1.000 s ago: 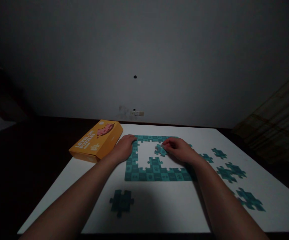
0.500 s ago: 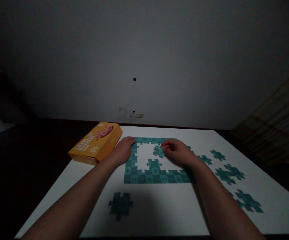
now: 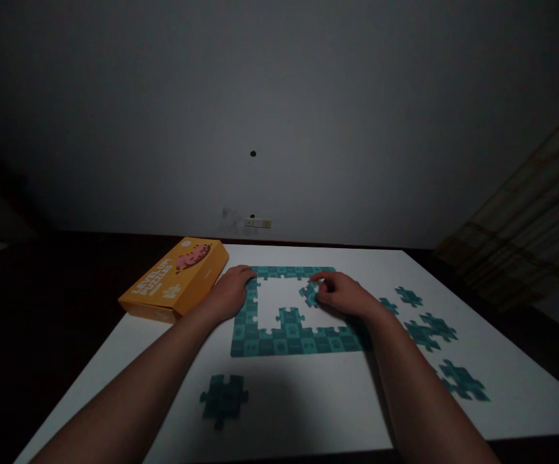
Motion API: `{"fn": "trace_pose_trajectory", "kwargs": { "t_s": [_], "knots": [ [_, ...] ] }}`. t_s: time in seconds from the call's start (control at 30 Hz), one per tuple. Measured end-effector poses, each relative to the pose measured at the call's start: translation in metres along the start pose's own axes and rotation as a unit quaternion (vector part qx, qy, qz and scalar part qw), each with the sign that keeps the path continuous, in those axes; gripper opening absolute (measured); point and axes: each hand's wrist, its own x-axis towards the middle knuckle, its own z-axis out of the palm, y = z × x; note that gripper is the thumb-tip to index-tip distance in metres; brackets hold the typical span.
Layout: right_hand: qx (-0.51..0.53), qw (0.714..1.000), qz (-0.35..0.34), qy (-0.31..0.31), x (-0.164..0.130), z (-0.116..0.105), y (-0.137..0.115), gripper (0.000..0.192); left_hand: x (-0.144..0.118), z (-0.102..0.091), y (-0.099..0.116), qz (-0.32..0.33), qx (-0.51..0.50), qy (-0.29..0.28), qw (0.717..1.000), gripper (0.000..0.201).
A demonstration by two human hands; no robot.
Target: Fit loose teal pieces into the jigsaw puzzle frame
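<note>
A teal jigsaw puzzle (image 3: pixel 270 345) lies flat on the white table, joined round its border with an open gap in its middle. My left hand (image 3: pixel 231 293) rests with its fingers stretched out over the upper left edge of that border. Over the gap, my right hand (image 3: pixel 344 293) pinches a teal puzzle piece (image 3: pixel 310 294) between thumb and fingers, and the fingertips partly cover it. The hand and forearm hide the right side of the puzzle. Below the gap, one joined piece (image 3: pixel 290 317) sticks up from the bottom row.
A yellow puzzle box (image 3: pixel 173 280) sits left of my left hand. One loose piece (image 3: pixel 224 396) lies near the front. Several more loose pieces (image 3: pixel 422 335) are scattered to the right of my right arm. Behind the table (image 3: pixel 308 412) stands a wall with a socket (image 3: pixel 257 223).
The held piece has shifted slightly right within the gap and turned a little in my right hand. My left hand stays on the border. The whole view has swung slightly.
</note>
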Motion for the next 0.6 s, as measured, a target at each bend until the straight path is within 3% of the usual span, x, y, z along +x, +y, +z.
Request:
{"fn": "trace_pose_trajectory", "kwargs": {
  "t_s": [0.1,0.3,0.6],
  "knots": [
    [0.035,0.999,-0.009,-0.007,0.003,0.005,0.001,0.052,-0.001,-0.001,0.001,0.0,-0.012,0.004,1.0,0.059],
    [0.024,0.998,0.01,0.049,0.009,0.014,-0.006,0.047,-0.001,0.0,0.0,-0.006,-0.035,0.011,0.999,0.058],
    [0.031,0.999,-0.01,0.042,0.007,0.017,-0.009,0.053,-0.001,-0.004,0.003,0.008,-0.022,-0.003,1.0,0.057]
  ]
}}
